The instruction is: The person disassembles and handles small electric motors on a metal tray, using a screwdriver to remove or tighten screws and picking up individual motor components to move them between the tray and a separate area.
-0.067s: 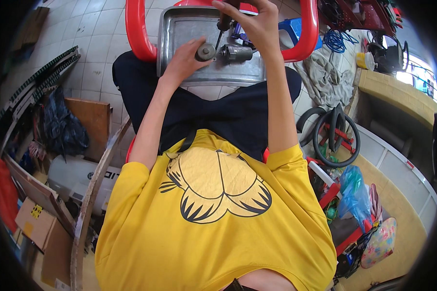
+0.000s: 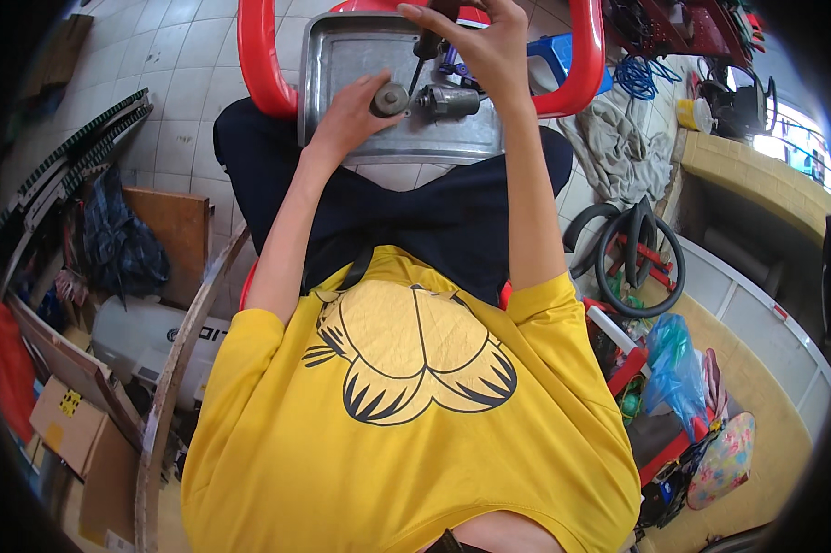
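Wrapped around a round grey metal part [image 2: 390, 99], my left hand [image 2: 346, 118] keeps it within a shallow metal tray [image 2: 344, 57]. My right hand [image 2: 494, 51] grips a screwdriver [image 2: 426, 46] by its dark handle. The screwdriver points down, its thin shaft just beyond the round part; whether the tip touches the part cannot be made out. Beside them, toward the right, a dark metal cylinder like a small motor [image 2: 454, 101] lies in the tray. Behind it sits a small purple and dark item [image 2: 450, 63], partly hidden by my right hand.
A red plastic frame [image 2: 589, 55] surrounds the tray on its far side and flanks. At right are a blue box [image 2: 554, 57], blue cord [image 2: 638, 77], a grey cloth [image 2: 618, 152] and black rubber tubes [image 2: 638, 263]. Wooden boards [image 2: 187, 359] and cardboard boxes [image 2: 68, 419] stand at left.
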Available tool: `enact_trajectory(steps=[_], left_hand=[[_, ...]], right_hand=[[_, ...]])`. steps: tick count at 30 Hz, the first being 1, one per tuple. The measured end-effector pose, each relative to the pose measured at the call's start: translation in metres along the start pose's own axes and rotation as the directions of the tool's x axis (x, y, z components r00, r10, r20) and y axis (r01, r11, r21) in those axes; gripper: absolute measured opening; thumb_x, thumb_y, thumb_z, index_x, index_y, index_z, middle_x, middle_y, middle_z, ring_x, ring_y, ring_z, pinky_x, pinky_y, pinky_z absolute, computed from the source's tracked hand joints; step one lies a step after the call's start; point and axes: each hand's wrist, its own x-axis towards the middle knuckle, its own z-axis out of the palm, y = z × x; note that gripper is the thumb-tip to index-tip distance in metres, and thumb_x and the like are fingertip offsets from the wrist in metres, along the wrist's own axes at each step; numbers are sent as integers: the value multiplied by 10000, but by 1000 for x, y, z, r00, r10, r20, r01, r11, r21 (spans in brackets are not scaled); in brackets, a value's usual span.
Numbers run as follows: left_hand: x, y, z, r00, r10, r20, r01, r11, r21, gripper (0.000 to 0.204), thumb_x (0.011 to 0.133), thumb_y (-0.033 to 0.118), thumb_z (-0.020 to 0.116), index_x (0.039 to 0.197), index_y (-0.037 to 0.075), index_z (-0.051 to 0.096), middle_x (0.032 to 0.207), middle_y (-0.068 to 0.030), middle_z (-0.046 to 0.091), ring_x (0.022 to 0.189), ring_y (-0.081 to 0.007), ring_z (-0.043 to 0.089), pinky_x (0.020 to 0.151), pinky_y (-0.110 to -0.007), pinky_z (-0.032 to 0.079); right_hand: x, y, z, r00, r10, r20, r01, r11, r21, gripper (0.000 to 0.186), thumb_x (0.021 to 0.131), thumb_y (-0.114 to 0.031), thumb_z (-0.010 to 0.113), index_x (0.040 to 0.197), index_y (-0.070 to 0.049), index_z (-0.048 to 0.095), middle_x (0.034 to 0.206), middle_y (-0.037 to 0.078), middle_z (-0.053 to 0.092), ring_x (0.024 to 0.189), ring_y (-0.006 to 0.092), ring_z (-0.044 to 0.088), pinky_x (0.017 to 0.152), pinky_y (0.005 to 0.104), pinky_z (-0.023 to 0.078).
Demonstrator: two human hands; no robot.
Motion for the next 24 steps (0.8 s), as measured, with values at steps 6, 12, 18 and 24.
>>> enact_trajectory(steps=[6, 12, 18, 24], left_hand=[[0, 0, -3, 1000, -21, -15, 20, 999, -39, 724, 752, 269, 919, 1334, -22, 601, 1223, -228, 684, 1136, -389, 668, 973, -437, 545], [0, -5, 1, 1000, 10, -24, -11, 999, -39, 707, 769, 277, 892, 1347, 2, 593, 1185, -220, 679, 1103, -419, 653, 953, -459, 530], [4, 5, -8, 999, -54, 3, 54, 995, -89, 707, 759, 273, 907, 1324, -24, 600, 1205, -243, 683, 1120, -412, 666, 964, -444, 541], [6, 12, -18, 995, -78, 64, 82, 994, -69, 719, 750, 263, 920, 1309, -55, 599, 1212, -263, 683, 1127, -411, 675, 972, -434, 546]], right_hand=[[-4, 6, -10, 939, 262, 224, -301, 940, 160, 251, 1079, -230, 604, 1215, -29, 668, 816, -17, 611, 686, 40, 560, 659, 228, 474], [-2, 5, -11, 937, 127, 325, -270, 854, 445, 286, 1124, -197, 492, 1266, -24, 670, 845, -15, 648, 694, 47, 572, 663, 221, 474], [1, 7, -6, 990, 135, 51, -141, 977, 159, 222, 1082, -174, 577, 1152, -23, 724, 859, -1, 656, 699, 64, 584, 664, 240, 480], [2, 18, -15, 949, 158, 273, -254, 895, 366, 224, 1087, -177, 569, 1176, -25, 706, 912, 16, 625, 739, 81, 593, 673, 251, 485]])
